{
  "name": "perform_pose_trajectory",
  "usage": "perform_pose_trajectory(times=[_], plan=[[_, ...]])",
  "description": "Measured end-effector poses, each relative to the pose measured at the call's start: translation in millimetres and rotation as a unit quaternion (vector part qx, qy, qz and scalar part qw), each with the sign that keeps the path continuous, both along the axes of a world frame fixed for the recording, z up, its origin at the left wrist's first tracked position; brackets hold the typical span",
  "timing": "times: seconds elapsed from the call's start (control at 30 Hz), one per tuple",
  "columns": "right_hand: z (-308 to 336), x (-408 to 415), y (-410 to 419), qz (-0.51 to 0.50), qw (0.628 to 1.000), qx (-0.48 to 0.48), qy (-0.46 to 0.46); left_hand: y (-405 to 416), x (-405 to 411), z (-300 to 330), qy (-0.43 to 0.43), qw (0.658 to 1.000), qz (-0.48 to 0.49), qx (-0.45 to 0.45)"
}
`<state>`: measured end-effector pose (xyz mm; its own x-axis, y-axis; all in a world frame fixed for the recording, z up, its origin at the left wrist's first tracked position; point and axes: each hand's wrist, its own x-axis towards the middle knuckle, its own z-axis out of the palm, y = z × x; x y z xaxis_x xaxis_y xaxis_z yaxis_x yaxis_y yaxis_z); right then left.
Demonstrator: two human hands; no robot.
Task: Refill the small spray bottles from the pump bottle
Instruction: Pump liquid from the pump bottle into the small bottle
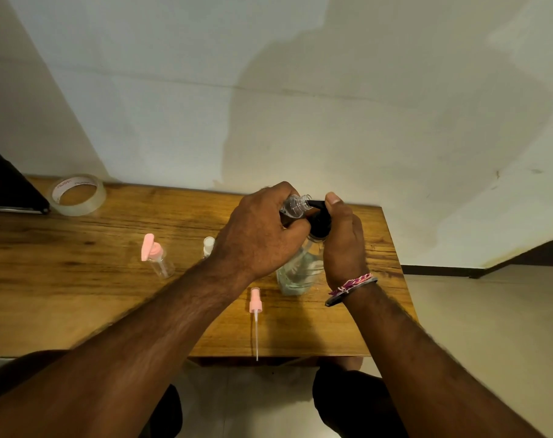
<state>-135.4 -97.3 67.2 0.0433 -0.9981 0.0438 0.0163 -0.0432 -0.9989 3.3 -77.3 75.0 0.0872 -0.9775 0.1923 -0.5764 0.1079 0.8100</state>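
Wooden table against a pale stained wall, tiled floor below. Left hand raised over the table, fingers curled tight around a small clear spray bottle, cap off, tilted so its open neck points right at the black spout. Right hand wraps the black pump head of the clear pump bottle, thumb up on top of the pump; woven bracelets on that wrist. Pump bottle stands on the table between the two hands, some clear liquid visible in it. Spout tip right at the small bottle's neck, contact can't be told.

Around: one loose pink sprayer head with long dip tube lying near the front edge; one small bottle with pink cap at left; one white-capped bottle half hidden behind the left wrist. One tape roll at back left, beside a dark object. Small bottles seen: three.
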Motion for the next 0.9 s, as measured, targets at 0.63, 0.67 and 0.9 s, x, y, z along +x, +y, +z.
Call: perform_pose_trajectory(times=[0.63,0.67,0.9], plan=[[1.2,5.8,-1.5,0.006,1.000,-0.015,0.025,-0.5,-0.3,-0.3,0.008,1.000,-0.002,0.003],[0.8,5.5,-1.8,0.000,1.000,-0.013,0.023,-0.4,0.0,-0.4,0.008,1.000,-0.001,0.003],[2.2,6.8,-1.0,-0.012,1.000,-0.008,0.024,0.0,-0.2,-0.8,0.000,1.000,-0.002,0.005]])
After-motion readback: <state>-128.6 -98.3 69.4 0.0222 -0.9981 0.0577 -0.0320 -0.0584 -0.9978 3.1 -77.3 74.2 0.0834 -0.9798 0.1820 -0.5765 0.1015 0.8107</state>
